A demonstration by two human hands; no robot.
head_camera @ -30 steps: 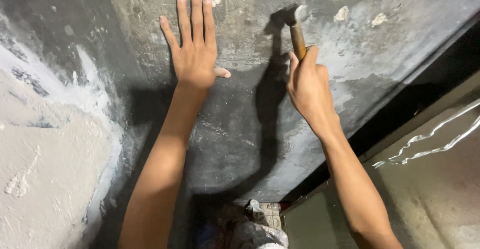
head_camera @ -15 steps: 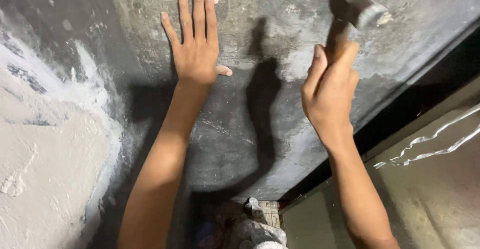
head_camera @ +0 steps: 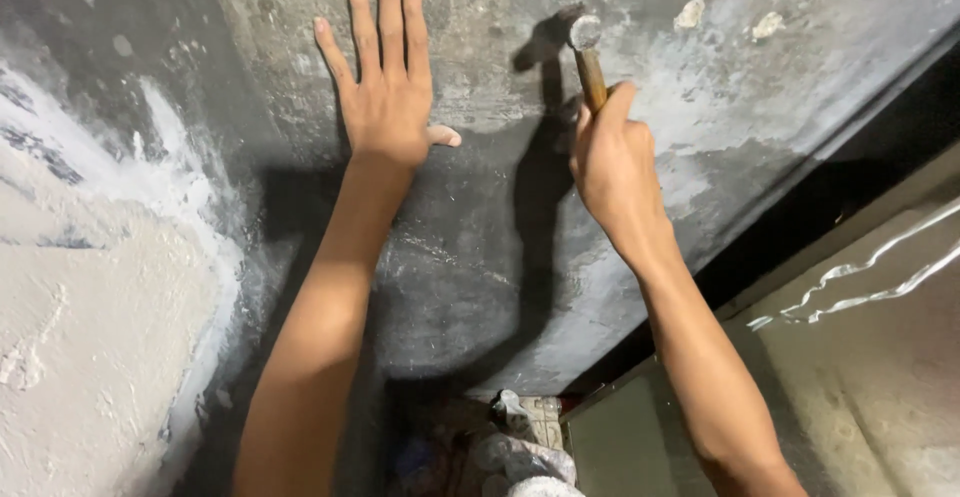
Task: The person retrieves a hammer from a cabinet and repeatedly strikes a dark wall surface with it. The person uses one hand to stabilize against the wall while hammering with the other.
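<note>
Right hand: your right hand (head_camera: 612,162) is clenched around the wooden handle of a small steel-headed hammer (head_camera: 588,57), gripping low on the shaft with the thumb lying up along it.
Hammer: its head sits against the rough, dark grey concrete wall (head_camera: 480,257), up and slightly left of your right fist; the long axis runs from the fist up to the head, nearly in line with your forearm.
Left hand: your left hand (head_camera: 385,87) holds nothing (fingers spread, palm pressed flat on the wall), thumb pointing toward the hammer's side.
Key relation: the hammer head lies to the right of your flat hand, at about the height of its fingers, the two apart with bare concrete and the hammer's shadow between them; your right hand is the nearer one, being the hand on the tool.
Wall marks: pale chipped spots (head_camera: 690,12) dot the concrete right of the head.
Surroundings: a white plastered patch (head_camera: 90,287) lies to the left; crumpled sacks (head_camera: 520,452) lie on the floor below.
</note>
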